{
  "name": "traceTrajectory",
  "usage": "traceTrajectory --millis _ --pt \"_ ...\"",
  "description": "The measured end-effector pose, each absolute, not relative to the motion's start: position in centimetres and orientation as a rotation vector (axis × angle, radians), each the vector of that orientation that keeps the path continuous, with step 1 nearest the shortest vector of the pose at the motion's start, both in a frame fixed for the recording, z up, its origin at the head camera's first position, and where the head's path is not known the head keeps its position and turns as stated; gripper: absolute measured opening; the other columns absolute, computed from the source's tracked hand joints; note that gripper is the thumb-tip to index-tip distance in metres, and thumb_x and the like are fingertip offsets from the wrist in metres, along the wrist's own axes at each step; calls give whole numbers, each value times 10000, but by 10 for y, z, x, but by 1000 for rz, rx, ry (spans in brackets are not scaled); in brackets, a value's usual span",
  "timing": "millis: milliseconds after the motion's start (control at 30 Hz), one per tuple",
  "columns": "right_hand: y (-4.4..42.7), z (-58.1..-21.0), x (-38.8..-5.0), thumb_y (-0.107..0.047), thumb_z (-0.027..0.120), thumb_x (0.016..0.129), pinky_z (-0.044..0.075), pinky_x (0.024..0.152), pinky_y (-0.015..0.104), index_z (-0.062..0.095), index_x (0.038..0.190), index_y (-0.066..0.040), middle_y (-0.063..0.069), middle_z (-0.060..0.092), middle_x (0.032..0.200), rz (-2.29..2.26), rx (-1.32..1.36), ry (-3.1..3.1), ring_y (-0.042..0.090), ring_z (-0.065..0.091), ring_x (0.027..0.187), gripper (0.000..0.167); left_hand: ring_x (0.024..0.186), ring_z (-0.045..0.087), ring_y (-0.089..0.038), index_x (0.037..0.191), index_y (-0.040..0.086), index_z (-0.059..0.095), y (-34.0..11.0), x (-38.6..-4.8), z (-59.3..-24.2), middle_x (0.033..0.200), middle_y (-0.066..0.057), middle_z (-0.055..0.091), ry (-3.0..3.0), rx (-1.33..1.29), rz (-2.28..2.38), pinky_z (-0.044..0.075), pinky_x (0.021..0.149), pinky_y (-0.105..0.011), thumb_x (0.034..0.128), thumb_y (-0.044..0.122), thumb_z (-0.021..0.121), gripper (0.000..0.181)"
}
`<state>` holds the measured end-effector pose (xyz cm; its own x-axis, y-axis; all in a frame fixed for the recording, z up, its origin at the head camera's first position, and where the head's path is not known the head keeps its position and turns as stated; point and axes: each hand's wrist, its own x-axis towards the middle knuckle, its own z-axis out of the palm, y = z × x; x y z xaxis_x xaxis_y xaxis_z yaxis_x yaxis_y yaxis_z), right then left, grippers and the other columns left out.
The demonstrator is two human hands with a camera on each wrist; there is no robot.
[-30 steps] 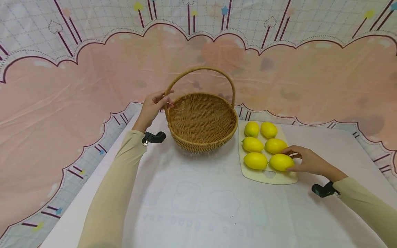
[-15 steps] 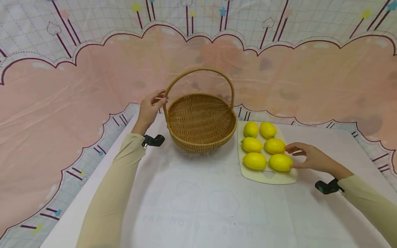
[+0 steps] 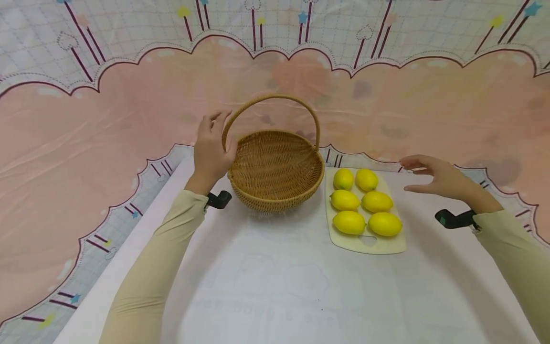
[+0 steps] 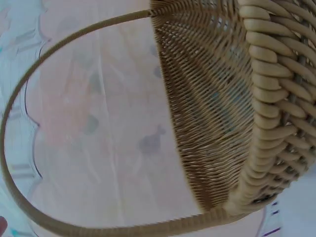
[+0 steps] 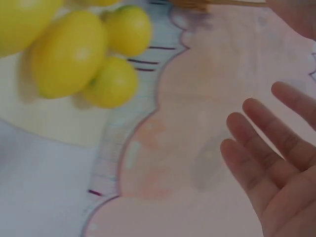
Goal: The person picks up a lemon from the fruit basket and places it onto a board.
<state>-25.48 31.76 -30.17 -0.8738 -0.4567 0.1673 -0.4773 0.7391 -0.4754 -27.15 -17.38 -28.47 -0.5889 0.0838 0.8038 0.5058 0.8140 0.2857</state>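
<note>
A brown wicker basket [image 3: 275,165] with a tall arched handle stands at the back middle of the table, nothing inside it. My left hand [image 3: 210,150] is raised at the basket's left side, fingers spread; whether it touches the handle I cannot tell. In the left wrist view the basket [image 4: 202,98] fills the right part. Several yellow lemons [image 3: 349,223] lie in rows on a cream cutting board [image 3: 380,247] right of the basket. My right hand [image 3: 447,179] hovers right of the board, holding nothing. The right wrist view shows its loosely spread fingers [image 5: 284,140] apart from the lemons [image 5: 69,54].
A white table [image 3: 275,286] spreads out in front of the basket and board. Behind it hangs a pink patterned cloth [image 3: 142,105], which also runs along the left side. A black wrist camera [image 3: 455,219] sits on the right wrist, another [image 3: 219,199] on the left.
My right hand has left the front right lemon and risen up and back. My left hand has let go of the basket handle and opened. Basket and lemons stay in place.
</note>
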Motion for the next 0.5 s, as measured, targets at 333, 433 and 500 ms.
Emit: traceTrajectory --millis 333,433,500 --pt "290 -251 -265 -262 674 862 352 988 642 411 1376 8 274 446 1353 575 654 -2862 445 425 1197 637 1350 369 -321 1424 92 368 -147 -264 -266 1453 -169 382 -2414 -694 -294 379 1080 -452 892 239 605 601" --pt "277 -247 -266 -341 621 892 315 1024 647 367 1410 2 278 402 1400 487 593 -2867 461 377 1259 672 1447 183 -313 1500 129 209 -142 -265 -260 1551 -152 221 -2627 -672 -256 172 1194 -440 922 362 571 721" --pt "267 -248 -268 -395 583 905 300 1046 638 344 1430 -16 262 377 1432 433 560 -2859 453 353 1296 690 1466 84 -322 1521 148 118 -139 -266 -260 1579 -142 123 -2734 -639 -249 55 1211 -454 935 442 521 770"
